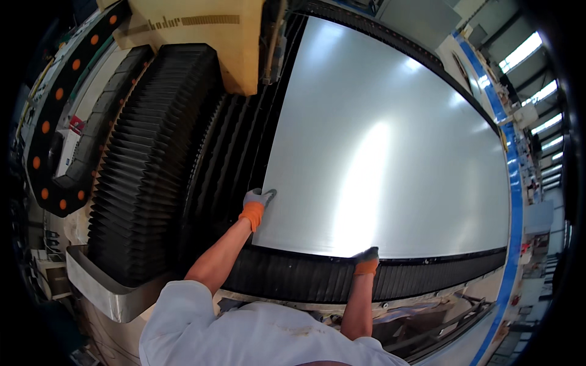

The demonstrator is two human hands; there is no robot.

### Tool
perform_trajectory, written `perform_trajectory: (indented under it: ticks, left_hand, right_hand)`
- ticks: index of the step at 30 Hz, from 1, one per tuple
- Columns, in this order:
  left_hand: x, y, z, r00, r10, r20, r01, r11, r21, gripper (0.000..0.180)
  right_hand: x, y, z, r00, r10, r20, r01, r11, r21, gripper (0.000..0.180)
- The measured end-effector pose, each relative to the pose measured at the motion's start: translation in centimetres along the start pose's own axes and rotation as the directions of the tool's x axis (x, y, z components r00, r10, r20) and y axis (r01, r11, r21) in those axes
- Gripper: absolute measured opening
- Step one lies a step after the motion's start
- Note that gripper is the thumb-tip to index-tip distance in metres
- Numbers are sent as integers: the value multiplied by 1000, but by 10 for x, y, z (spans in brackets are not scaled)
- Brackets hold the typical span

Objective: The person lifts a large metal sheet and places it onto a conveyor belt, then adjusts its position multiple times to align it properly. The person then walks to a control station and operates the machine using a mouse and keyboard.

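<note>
A large, thin metal sheet [439, 152] lies flat across the machine bed, to the right of a row of dark, jagged slats [227, 137]. Its face is silver-grey, smooth and glossy, with one long white glare running up the middle and softer bright patches near the far edge. Its sides look straight on the left and bowed elsewhere under the lens.

The left hand [259, 199], in a grey glove with a ribbed orange cuff, is at the sheet's left edge, with dark fingertips reaching over the face. The right hand [367, 256], gloved alike, is at the near edge. How tightly either hand is closed, I cannot tell, as the undersides are hidden.

On the left stands a tall black bellows cover [146, 152] in sharp, even pleats, ending above a rounded, brushed-metal guard [113, 296]. A lower pleated strip [293, 276] runs along the near side. Beyond are a curved black cable chain [36, 143] dotted with orange discs and a yellowish, boxy housing [192, 39].
</note>
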State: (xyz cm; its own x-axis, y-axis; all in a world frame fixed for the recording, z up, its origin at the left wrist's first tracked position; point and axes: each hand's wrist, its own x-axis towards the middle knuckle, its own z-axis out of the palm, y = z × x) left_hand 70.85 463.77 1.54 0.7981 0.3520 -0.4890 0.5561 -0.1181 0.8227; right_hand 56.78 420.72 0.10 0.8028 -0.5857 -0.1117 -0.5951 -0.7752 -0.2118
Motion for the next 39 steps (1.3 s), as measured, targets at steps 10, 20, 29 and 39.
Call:
perform_trajectory:
  ticks: [10,20,29,39]
  left_hand:
    - [-14,37,-13,988,121,99,-100,976,-195,32]
    - [-7,53,-67,752,648,-117,-545,712,442,40]
    - [-38,7,46,598,668,444,-670,112,734,70]
    - [-47,-28,33,643,615,457,-654,132,745,77]
  right_hand:
    - [36,9,19,870,428,243,-160,-222,962,50]
    - [-104,-11,22,859,-87,504,-177,874,453,36]
    - [10,-99,20,962,-150,-228,168,984,61,72]
    - [-13,-84,6,990,-141,-11,140,989,-57,83]
